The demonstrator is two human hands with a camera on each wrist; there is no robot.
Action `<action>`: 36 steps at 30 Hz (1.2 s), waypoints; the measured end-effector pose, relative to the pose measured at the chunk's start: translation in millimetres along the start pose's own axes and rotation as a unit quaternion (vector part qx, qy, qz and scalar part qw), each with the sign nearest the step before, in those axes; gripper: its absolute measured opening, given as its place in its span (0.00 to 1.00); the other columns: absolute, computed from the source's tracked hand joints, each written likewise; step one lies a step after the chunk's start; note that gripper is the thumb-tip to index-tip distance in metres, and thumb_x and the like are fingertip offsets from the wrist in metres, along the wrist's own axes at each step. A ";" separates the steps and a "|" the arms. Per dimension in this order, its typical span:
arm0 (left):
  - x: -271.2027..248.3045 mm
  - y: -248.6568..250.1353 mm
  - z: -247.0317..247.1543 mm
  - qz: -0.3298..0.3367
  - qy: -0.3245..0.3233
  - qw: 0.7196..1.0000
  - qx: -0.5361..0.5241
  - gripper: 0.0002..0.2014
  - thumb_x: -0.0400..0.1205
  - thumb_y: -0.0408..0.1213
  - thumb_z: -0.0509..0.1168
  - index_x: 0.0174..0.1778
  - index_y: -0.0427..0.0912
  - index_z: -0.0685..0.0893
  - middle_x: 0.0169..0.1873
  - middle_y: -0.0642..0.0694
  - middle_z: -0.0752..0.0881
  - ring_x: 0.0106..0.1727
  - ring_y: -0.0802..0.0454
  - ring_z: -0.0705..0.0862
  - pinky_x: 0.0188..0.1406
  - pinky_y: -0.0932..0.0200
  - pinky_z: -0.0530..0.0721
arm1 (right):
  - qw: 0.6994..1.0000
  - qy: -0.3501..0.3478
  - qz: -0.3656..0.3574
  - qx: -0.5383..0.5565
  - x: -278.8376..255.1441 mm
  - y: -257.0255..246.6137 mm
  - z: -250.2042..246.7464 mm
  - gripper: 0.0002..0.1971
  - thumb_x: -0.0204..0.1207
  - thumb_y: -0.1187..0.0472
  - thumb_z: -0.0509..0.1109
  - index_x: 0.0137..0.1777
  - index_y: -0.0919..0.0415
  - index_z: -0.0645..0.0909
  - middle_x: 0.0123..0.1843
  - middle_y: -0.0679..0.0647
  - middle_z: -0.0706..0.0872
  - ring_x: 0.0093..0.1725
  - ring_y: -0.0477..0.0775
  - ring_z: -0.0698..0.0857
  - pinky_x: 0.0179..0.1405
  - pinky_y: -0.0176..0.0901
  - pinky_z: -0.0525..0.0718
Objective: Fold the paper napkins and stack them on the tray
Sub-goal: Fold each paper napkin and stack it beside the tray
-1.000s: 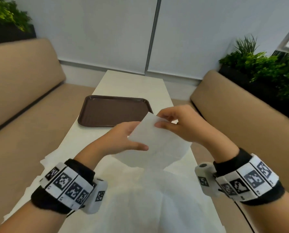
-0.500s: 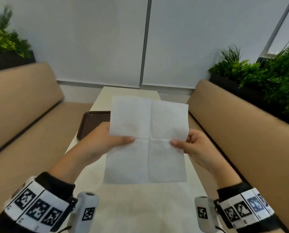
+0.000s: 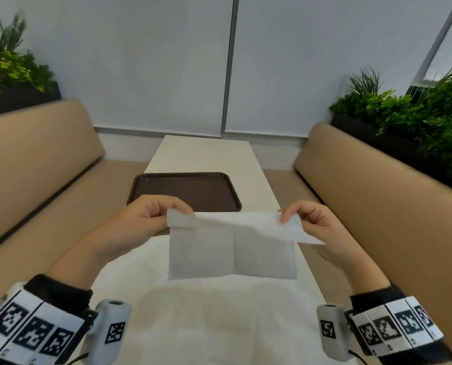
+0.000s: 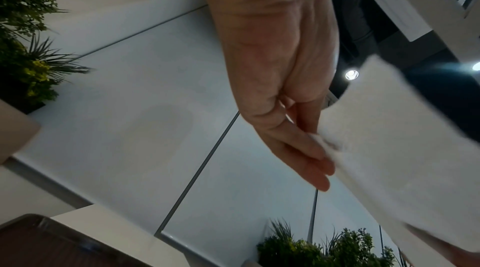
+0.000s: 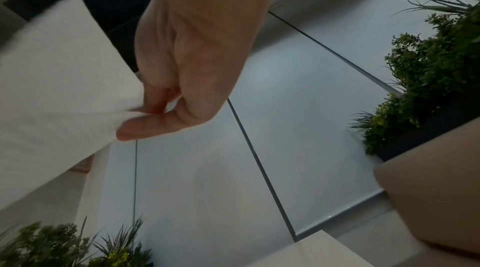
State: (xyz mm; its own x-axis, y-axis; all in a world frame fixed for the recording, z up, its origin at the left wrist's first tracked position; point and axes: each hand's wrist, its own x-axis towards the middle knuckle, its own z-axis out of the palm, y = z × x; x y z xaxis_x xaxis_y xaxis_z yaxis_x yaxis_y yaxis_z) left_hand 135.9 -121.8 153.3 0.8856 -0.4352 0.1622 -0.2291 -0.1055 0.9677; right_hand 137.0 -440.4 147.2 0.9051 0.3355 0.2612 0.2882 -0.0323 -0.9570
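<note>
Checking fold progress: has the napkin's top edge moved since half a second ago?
Yes. The napkin top edge has come down toward the person: it covered much of the tray before; now it sits at the tray's near rim.

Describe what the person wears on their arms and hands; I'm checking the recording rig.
Both hands are bare. Each wrist carries a black band under a row of white tiles printed with black square markers. A light grey rounded camera pod with its own marker sits inside each wrist, trailing a thin black cable.
</note>
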 end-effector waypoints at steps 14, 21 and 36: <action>18.5 -21.4 4.3 0.015 0.065 0.997 0.027 0.19 0.60 0.54 0.80 0.36 0.45 0.87 0.34 0.48 0.87 0.37 0.53 0.85 0.39 0.63 0.83 | 0.995 -0.051 0.040 -0.071 0.8 21.5 -13.6 0.08 0.66 0.51 0.72 0.38 0.52 0.90 0.54 0.46 0.86 0.60 0.46 0.83 0.56 0.35 0.79; 55.0 11.2 37.3 0.069 -0.113 0.960 0.248 0.16 0.82 0.28 0.65 0.46 0.55 0.92 0.44 0.59 0.89 0.48 0.62 0.87 0.45 0.71 0.80 | 0.944 -0.245 -0.005 -0.223 30.0 11.4 15.4 0.13 0.74 0.52 0.72 0.56 0.53 0.89 0.66 0.44 0.82 0.71 0.46 0.77 0.75 0.44 0.70; 143.1 -100.5 23.0 -0.155 0.028 0.985 0.075 0.17 0.74 0.23 0.72 0.47 0.52 0.91 0.53 0.49 0.89 0.55 0.61 0.86 0.52 0.67 0.85 | 0.960 -0.055 0.214 -0.170 48.5 119.5 -85.0 0.03 0.69 0.65 0.79 0.41 0.59 0.88 0.32 0.49 0.86 0.30 0.44 0.78 0.35 0.36 0.76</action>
State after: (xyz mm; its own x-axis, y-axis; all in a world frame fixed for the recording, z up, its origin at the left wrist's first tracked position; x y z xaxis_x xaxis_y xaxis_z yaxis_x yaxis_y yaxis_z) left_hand 276.3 -194.0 74.9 0.9420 -0.3122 -0.1230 0.0032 -0.3581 0.9337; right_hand 241.9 -508.0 56.3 0.9305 0.3197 -0.1788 0.0005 -0.4892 -0.8722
